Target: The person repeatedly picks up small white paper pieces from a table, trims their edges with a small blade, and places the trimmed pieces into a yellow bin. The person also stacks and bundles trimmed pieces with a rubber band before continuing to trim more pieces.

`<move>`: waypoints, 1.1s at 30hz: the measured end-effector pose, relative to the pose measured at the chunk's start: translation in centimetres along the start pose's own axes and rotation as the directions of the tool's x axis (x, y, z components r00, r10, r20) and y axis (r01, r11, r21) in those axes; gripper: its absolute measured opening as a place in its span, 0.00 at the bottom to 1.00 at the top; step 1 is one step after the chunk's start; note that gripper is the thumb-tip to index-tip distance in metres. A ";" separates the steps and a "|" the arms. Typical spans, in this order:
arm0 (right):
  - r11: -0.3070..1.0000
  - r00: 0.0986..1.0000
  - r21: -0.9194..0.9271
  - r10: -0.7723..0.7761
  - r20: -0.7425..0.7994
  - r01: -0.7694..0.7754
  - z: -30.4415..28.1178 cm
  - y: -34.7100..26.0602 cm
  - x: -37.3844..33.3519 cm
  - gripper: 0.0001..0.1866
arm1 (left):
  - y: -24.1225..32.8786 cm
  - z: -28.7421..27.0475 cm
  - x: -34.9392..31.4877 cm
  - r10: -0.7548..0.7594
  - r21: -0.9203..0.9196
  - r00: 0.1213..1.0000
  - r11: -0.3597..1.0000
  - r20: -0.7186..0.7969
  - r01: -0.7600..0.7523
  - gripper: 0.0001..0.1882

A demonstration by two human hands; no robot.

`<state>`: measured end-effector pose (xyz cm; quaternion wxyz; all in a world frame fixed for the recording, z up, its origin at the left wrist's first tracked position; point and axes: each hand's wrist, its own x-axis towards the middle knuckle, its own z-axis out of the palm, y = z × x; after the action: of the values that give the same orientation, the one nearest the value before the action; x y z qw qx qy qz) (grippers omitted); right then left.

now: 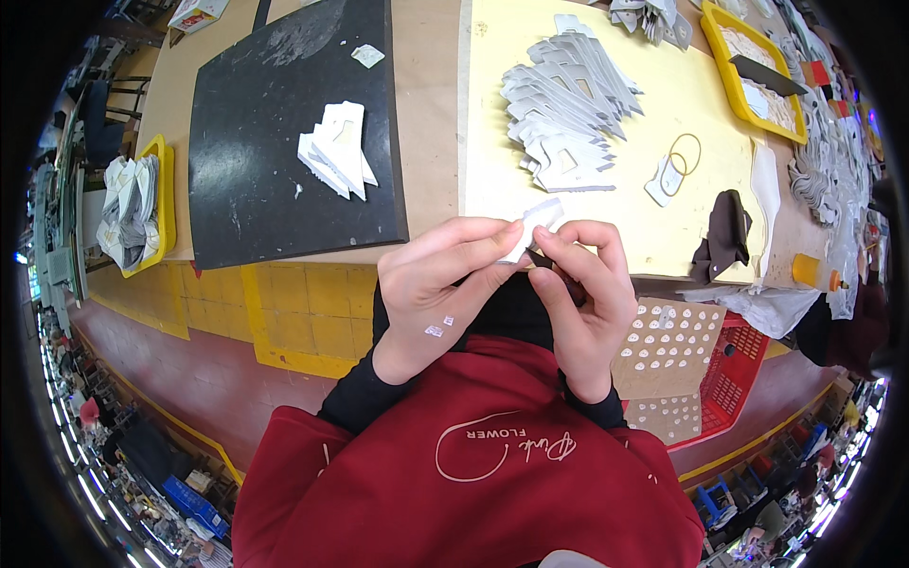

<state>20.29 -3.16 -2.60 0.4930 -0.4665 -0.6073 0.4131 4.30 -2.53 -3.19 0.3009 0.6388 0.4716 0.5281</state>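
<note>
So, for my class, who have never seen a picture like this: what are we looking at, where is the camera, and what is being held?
The camera sits on a person's head and looks down, and its wide lens bends straight edges. The left hand and right hand pinch one small white piece between their fingertips. Beyond them lies a table with a black mat carrying a few white pieces, and a yellow mat with a fanned pile of grey cut shapes. A red basket stands lower right.
</note>
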 end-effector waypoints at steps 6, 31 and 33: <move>1.000 1.000 -0.016 -0.004 -0.023 0.004 0.3 0.0 -0.1 0.19 | 0.2 0.2 -0.1 -0.040 -0.021 0.999 0.999 -0.015 0.040 0.13; 0.875 0.970 0.426 0.239 0.031 -0.229 -0.5 1.6 -0.1 0.14 | 0.3 0.1 -0.1 -0.253 -0.121 0.967 0.961 -0.035 0.247 0.13; 0.873 0.971 0.441 0.240 -0.020 -0.207 -0.9 1.4 -0.1 0.14 | -0.2 -0.6 0.2 -0.244 -0.097 0.962 0.968 -0.123 0.233 0.13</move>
<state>21.37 -2.92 -3.80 0.5558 -0.4263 -0.4230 0.5749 3.67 -2.39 -3.12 0.3559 0.5276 0.5422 0.5486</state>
